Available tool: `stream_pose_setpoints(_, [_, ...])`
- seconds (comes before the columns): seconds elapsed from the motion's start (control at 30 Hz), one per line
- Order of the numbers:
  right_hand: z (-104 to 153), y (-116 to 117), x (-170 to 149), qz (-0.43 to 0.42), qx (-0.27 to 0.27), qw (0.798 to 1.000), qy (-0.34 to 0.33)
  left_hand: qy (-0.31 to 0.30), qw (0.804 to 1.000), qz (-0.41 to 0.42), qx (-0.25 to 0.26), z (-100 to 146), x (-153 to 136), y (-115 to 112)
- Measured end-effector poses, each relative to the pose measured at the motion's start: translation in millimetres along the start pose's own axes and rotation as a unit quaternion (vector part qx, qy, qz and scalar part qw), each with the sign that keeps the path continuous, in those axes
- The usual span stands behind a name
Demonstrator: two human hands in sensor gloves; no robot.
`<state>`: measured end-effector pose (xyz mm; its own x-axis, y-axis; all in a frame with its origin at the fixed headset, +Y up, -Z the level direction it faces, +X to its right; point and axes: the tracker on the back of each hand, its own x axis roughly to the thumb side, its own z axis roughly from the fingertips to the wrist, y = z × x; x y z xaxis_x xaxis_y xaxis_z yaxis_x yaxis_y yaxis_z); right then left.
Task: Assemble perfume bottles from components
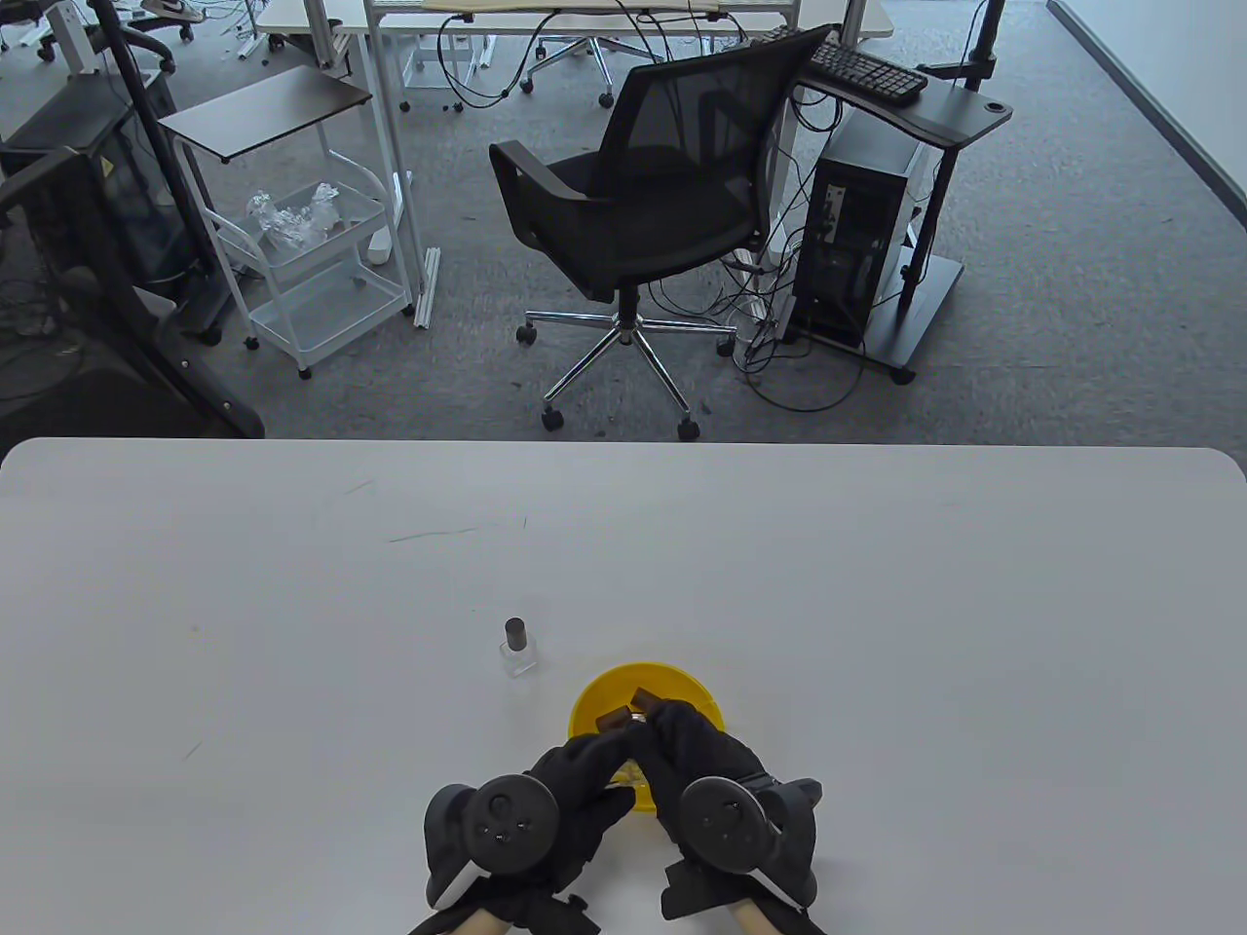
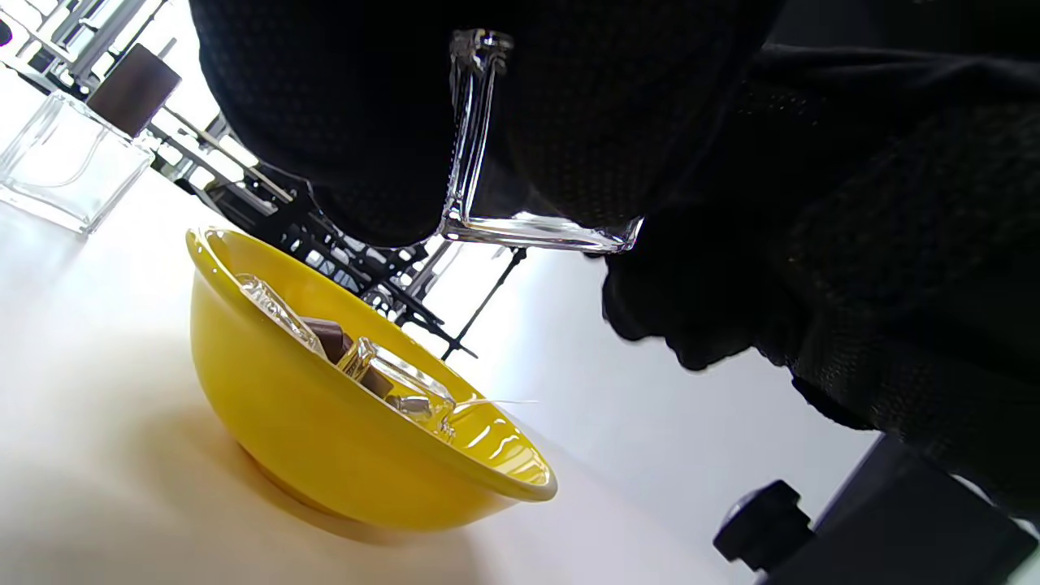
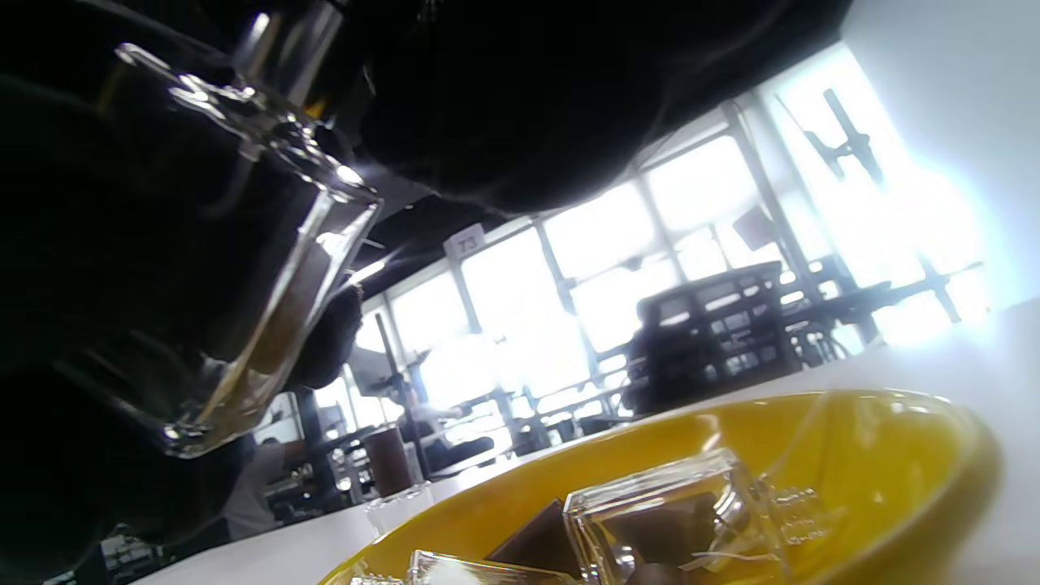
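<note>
You had a clear glass bottle [image 2: 487, 146] lifted above the yellow bowl [image 1: 594, 693], clamped between the fingers of your left hand [image 1: 555, 789], its open neck pointing up toward the palm in the left wrist view and its flat base facing down toward the bowl. Your right hand [image 1: 697, 769] pressed in beside it, touching the left; whether it pinched a pump or cap I could not tell, since the gloves hid the neck. The coming move probably turned on lining a part up along the bottle's neck-to-base axis. In the bowl lay more glass bottles [image 3: 658, 512] and brown caps [image 1: 616, 719]. 1 finished bottle [image 1: 517, 651] stood just beyond the bowl's left side.
</note>
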<state>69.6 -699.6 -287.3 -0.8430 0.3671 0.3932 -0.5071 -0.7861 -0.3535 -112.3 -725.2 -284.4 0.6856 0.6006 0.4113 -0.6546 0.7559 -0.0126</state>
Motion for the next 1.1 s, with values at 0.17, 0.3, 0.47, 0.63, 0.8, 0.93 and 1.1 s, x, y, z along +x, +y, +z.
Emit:
stream_pose_setpoints(0.17, [-0.1,0.5,1.3,-0.023,0.005,1.0,-0.014,0.01,1.0,0.005,-0.006,-0.2,-2.3,-0.3])
stream_pose_setpoints(0.3, [-2.7,-1.0,-1.0,-0.087,0.055,0.994,-0.043,0.026,1.0,0.014,0.002,-1.6,-8.2,2.0])
stream_pose_setpoints(0.47, [-7.3,-0.6,-0.2,-0.122,0.149,0.979,-0.064,0.045,0.999,0.021,0.004,-1.1,-16.3,5.5])
stream_pose_setpoints(0.63, [-7.8,0.5,-2.1,-0.1,0.15,0.982,-0.062,0.04,0.999,0.01,-0.002,-1.7,-14.8,3.3])
stream_pose_setpoints(0.8, [-6.6,0.6,-3.5,-0.09,0.134,0.986,-0.049,0.032,0.999,0.001,-0.001,-0.6,-11.7,3.5])
stream_pose_setpoints(0.93, [-6.6,0.8,-5.2,-0.083,0.124,0.988,-0.039,0.028,1.0,0.004,-0.002,-0.9,-11.7,2.6])
stream_pose_setpoints(1.1, [-5.5,-1.3,-7.9,-0.078,0.081,0.994,-0.007,0.015,1.0,-0.001,0.001,0.1,-6.1,2.2])
